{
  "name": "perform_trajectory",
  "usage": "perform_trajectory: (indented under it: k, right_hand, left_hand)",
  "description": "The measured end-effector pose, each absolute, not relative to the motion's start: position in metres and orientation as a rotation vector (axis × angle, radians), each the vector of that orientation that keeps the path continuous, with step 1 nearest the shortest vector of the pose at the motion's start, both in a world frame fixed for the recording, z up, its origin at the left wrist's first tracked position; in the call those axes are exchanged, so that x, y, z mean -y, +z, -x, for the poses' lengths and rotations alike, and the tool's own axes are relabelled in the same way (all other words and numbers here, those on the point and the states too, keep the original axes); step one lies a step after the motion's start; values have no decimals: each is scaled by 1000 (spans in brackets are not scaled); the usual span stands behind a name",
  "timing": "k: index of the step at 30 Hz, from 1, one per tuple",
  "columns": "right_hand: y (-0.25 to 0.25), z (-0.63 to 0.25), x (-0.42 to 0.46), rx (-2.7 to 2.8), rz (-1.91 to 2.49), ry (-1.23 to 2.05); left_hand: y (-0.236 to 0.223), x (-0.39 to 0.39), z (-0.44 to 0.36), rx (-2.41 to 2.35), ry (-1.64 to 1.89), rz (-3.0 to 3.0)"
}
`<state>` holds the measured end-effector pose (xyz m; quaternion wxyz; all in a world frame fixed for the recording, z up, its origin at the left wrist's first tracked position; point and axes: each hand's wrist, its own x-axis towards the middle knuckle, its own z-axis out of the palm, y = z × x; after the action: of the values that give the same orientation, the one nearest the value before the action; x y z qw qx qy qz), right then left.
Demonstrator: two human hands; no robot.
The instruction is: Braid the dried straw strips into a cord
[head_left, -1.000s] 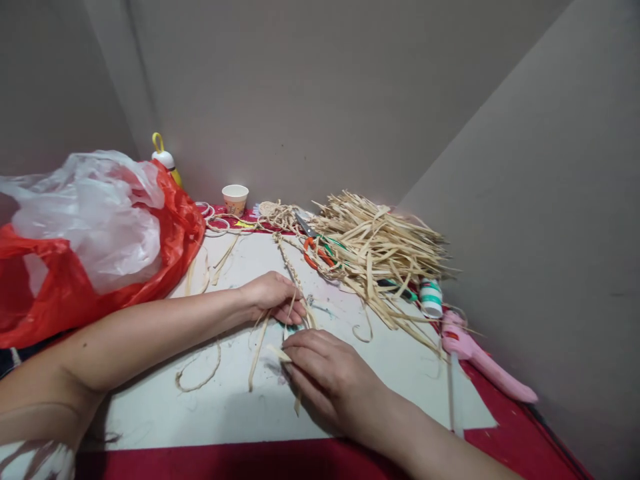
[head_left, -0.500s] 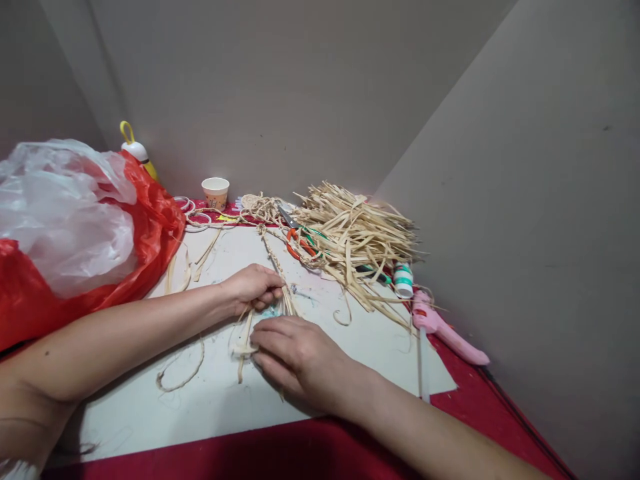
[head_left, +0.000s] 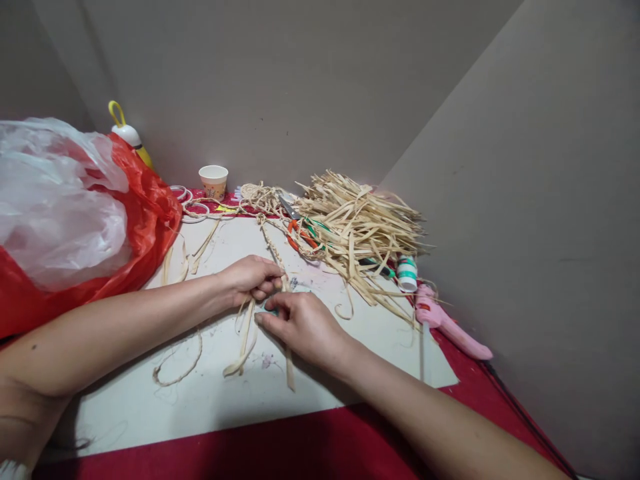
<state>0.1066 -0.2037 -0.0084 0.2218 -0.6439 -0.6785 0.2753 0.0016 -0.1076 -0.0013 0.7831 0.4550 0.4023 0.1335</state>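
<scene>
My left hand (head_left: pixel 257 279) is closed in a pinch on the lower end of a thin straw braid (head_left: pixel 271 245). The braid runs up and slightly left from my fingers across the white board (head_left: pixel 150 417). Loose flat straw strands (head_left: pixel 245 340) hang below that hand toward me. Close beside it on the right is my right hand (head_left: pixel 305 327), its thumb and forefinger apart with bare board showing between them. Another straw strand (head_left: pixel 289 370) passes beneath this hand and comes out below; its other fingers are partly hidden.
A heap of dry straw strips (head_left: pixel 360 213) lies at the back right, with orange-handled scissors (head_left: pixel 300 237) at its edge. A pink glue gun (head_left: pixel 453 330) rests on the right. A paper cup (head_left: pixel 213 183) stands behind, and a red plastic bag (head_left: pixel 155 220) on the left.
My right hand has moved up and slightly right, its thumb and forefinger coming away from a strand at the left. The left hand keeps its pinch. The view has shifted slightly.
</scene>
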Motion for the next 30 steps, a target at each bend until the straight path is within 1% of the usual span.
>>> perform_trajectory:
  k: [2,8,14,16,21,23,27,30]
  right_hand:
    - [-14,-101,203,1866,1802,753]
    - [-27,-97,201,1704,1743,894]
    - [-23,-93,204,1525,1781,961]
    - [-20,-89,204,1383,1765,1103]
    - [-10,-84,204,907,1568,1590]
    - [-7,-83,203,787,1517,1687]
    - [-8,-84,205,723,1488,1702]
    - [-8,-89,214,793,1469,1662]
  left_hand:
    - [-2,108,-2,-871,282,-976]
    - [-2,110,-2,-861,314,-959]
    - [1,112,-1,-884,329,-902]
    - [0,113,-1,-881,350,-904]
    - [-2,112,-2,-858,401,-890]
    - [-2,113,-2,-844,391,-875]
    - [-4,112,-3,-829,411,-838]
    - [-7,109,-3,-840,407,-828]
